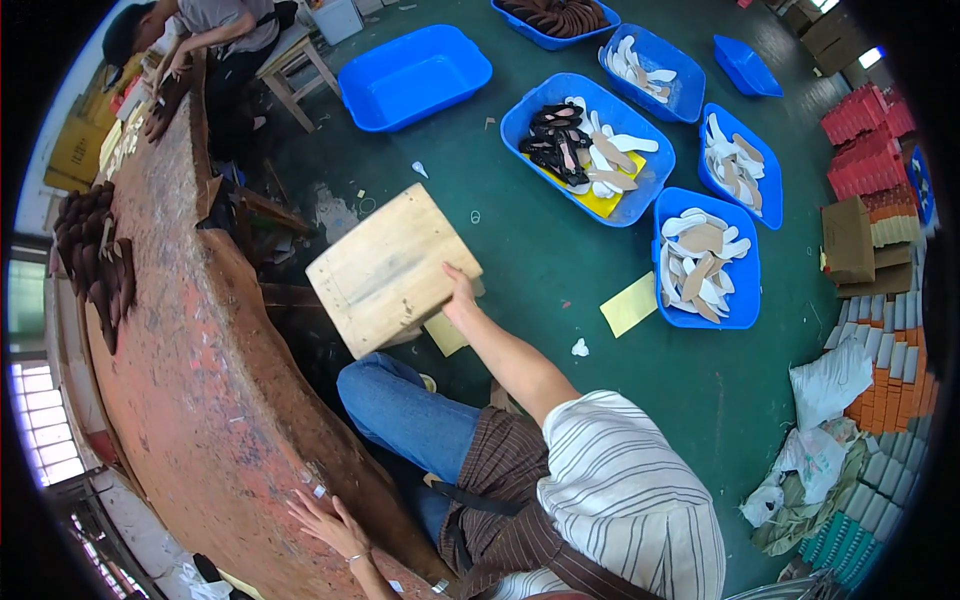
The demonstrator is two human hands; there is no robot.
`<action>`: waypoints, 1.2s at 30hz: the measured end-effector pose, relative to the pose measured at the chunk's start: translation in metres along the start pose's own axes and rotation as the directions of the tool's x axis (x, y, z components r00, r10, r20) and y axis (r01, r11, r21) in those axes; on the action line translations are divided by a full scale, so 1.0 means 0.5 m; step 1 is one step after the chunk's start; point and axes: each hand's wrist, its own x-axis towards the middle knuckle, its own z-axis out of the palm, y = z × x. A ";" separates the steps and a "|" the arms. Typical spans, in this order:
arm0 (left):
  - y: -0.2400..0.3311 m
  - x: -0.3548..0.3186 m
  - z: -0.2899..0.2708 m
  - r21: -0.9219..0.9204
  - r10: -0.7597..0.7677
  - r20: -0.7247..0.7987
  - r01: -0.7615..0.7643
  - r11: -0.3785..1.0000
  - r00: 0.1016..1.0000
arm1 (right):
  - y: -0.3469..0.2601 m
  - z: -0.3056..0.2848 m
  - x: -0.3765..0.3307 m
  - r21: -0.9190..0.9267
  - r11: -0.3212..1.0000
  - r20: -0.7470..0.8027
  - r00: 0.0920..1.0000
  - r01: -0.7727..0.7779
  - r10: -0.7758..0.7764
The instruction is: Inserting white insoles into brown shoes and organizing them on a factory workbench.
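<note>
My right hand reaches forward and grips the near right edge of a pale wooden stool, which stands on the green floor beside the bench. The stool's square top faces up, tilted in the picture. My left hand lies flat with fingers spread on the long reddish-brown workbench, at its near edge, holding nothing. My blue-jeaned knee sits between the bench and the stool.
Several blue tubs of pale insoles stand on the floor to the right; one tub is empty, another also holds black shoe parts. Dark pieces pile on the bench. Another person works at its far end. Stacked boxes line the right.
</note>
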 end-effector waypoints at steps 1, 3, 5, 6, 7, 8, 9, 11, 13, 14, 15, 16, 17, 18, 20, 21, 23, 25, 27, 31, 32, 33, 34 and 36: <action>-0.016 0.013 -0.005 0.040 -0.007 -0.001 0.007 0.999 1.000 | -0.016 0.002 -0.032 0.032 0.998 -0.031 0.998 -0.059 0.060; -0.023 0.045 -0.009 0.044 0.008 -0.005 -0.007 0.999 1.000 | -0.072 -0.007 -0.070 0.022 1.000 -0.132 0.991 0.008 -0.005; -0.035 0.075 -0.004 0.025 0.022 -0.004 -0.022 0.999 1.000 | -0.131 -0.041 -0.112 0.048 0.996 -0.123 0.990 0.069 -0.063; -0.029 0.089 0.001 0.018 0.041 0.001 -0.041 0.999 0.999 | -0.175 -0.077 -0.123 0.087 0.990 -0.046 0.993 0.112 -0.108; -0.017 0.104 0.008 0.018 0.045 0.007 -0.045 0.999 0.999 | -0.220 -0.128 -0.124 0.082 0.982 -0.037 0.985 0.172 -0.170; -0.004 0.120 0.019 0.016 0.050 0.013 -0.050 0.999 0.999 | -0.268 -0.181 -0.127 0.077 0.969 -0.028 0.972 0.233 -0.232; -0.002 0.132 0.029 0.012 0.061 0.011 -0.061 0.998 0.998 | -0.307 -0.226 -0.139 0.037 0.964 -0.032 0.965 0.263 -0.262; 0.001 0.146 0.046 0.054 0.040 0.035 -0.042 0.998 0.999 | -0.370 -0.292 -0.181 0.005 0.952 -0.052 0.951 0.305 -0.304; 0.006 0.151 0.054 0.048 0.021 0.009 -0.022 0.999 1.000 | -0.415 -0.333 -0.241 0.009 0.933 -0.107 0.928 0.360 -0.357; 0.010 0.155 0.059 0.038 -0.004 -0.012 0.005 0.999 1.000 | -0.437 -0.354 -0.265 0.003 0.916 -0.145 0.907 0.401 -0.396; 0.009 0.156 0.063 0.038 0.001 -0.019 -0.001 0.999 1.000 | -0.462 -0.382 -0.286 0.018 0.914 -0.154 0.905 0.404 -0.397; 0.006 0.155 0.069 0.040 0.008 -0.043 -0.006 0.999 0.999 | -0.478 -0.398 -0.307 0.033 0.913 -0.168 0.902 0.407 -0.397; 0.000 0.155 0.072 0.042 0.011 -0.070 -0.008 0.999 0.997 | -0.483 -0.407 -0.317 0.041 0.913 -0.169 0.904 0.405 -0.393; -0.005 0.152 0.065 0.049 0.004 -0.083 0.000 0.999 0.997 | -0.485 -0.387 -0.342 -0.134 0.893 -0.356 0.821 0.429 -0.447; 0.003 0.145 0.067 0.041 0.005 -0.070 -0.003 0.999 0.998 | -0.487 -0.370 -0.353 -0.333 0.854 -0.517 0.680 0.400 -0.520; 0.010 0.146 0.065 0.042 0.001 -0.079 0.002 0.999 0.997 | -0.477 -0.356 -0.341 -0.760 0.601 -0.525 0.310 0.248 -0.793; 0.022 0.145 0.062 0.030 0.008 -0.063 -0.006 1.000 0.998 | -0.460 -0.343 -0.311 -0.958 0.269 -0.268 -0.027 -0.099 -0.963; 0.038 0.148 0.058 0.024 0.015 -0.059 -0.014 1.000 0.998 | -0.438 -0.327 -0.289 -0.606 -0.598 0.494 0.341 -0.525 -0.800; 0.039 0.148 0.048 0.020 0.005 -0.056 -0.003 1.000 0.998 | -0.393 -0.251 -0.266 -0.718 -0.693 0.608 0.422 -0.068 -0.672; 0.030 0.147 0.050 0.013 0.016 -0.094 -0.015 1.000 0.995 | -0.350 -0.166 -0.255 -0.665 -0.747 0.614 0.560 -0.015 -0.557; 0.024 0.149 0.054 0.033 0.025 -0.107 -0.021 0.999 0.994 | -0.352 -0.165 -0.254 -0.665 -0.747 0.617 0.557 -0.008 -0.556; 0.021 0.148 0.053 0.032 0.026 -0.098 -0.023 0.999 0.995 | -0.356 -0.160 -0.252 -0.666 -0.746 0.621 0.552 -0.003 -0.556; 0.021 0.150 0.055 0.039 0.044 -0.110 -0.040 0.998 0.993 | -0.360 -0.160 -0.246 -0.665 -0.747 0.617 0.555 -0.013 -0.559; 0.023 0.153 0.055 0.044 0.065 -0.109 -0.061 0.997 0.992 | -0.362 -0.169 -0.242 -0.674 -0.739 0.617 0.552 0.004 -0.561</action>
